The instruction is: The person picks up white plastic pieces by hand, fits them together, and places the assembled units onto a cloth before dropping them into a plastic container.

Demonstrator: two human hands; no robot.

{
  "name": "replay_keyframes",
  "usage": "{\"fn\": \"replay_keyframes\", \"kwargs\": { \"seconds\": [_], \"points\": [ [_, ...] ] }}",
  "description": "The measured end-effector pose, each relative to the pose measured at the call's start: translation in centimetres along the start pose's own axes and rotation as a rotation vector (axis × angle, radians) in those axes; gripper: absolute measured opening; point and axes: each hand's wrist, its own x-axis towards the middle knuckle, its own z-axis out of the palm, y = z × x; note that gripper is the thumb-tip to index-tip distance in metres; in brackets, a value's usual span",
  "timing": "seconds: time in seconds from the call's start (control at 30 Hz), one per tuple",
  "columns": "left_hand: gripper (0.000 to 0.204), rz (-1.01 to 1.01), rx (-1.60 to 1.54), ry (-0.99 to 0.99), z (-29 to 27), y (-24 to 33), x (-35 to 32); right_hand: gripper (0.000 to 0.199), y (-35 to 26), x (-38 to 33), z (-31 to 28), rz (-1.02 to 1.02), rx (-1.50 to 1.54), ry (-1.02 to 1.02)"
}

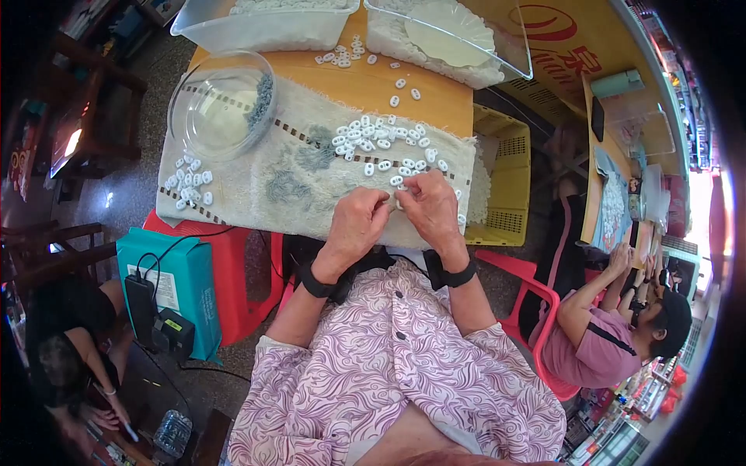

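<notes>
My left hand (360,221) and my right hand (430,208) are close together above the near part of a beige cloth (233,186). Both are closed, thumb against fingers, in a pinch. Whatever lies between the fingertips is too small or hidden to make out. At my right fingertips is a small white oval two-holed plastic piece (397,180). A loose pile of the same white pieces (373,133) spreads over the cloth just beyond my hands. A clear round bowl (203,140) at the left holds many tiny grey parts (262,101) along its right side.
Another cluster of white pieces (188,180) lies at the cloth's left. Behind stand a white tub (264,31) and a clear bin (443,66). A yellow crate (509,179) is right of the table, a red stool (221,287) front left. Co-workers sit at both sides.
</notes>
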Motion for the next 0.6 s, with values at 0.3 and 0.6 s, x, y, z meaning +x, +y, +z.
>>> {"fn": "replay_keyframes", "kwargs": {
  "seconds": [0.3, 0.6],
  "points": [
    [0.015, -0.08, -0.093, -0.012, -0.4, 0.4, 0.1, 0.01, 0.4, -0.5, 0.4, -0.103, -0.065, 0.093],
    [0.015, -0.411, -0.596, -0.082, -0.8, 1.1, 0.3, 0.017, 0.0, -1.3, -1.6, 0.402, 0.919, -0.139]
  ]
}}
